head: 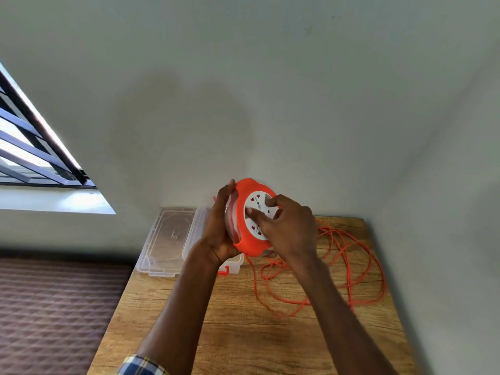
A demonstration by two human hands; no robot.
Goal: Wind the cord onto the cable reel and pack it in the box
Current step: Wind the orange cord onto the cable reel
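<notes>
The orange cable reel (pixel 250 217) is being held upright above the wooden table (pixel 238 328), gripped at its rim by the curled left hand (pixel 220 226). Its white socket face (pixel 259 215) is being pinched by the right hand (pixel 285 226), thumb and fingers bent onto it. The loose orange cord (pixel 349 266) is lying below and right of the grip. The open clear plastic box (pixel 167 239) is lying left of it. No writing can be read.
</notes>
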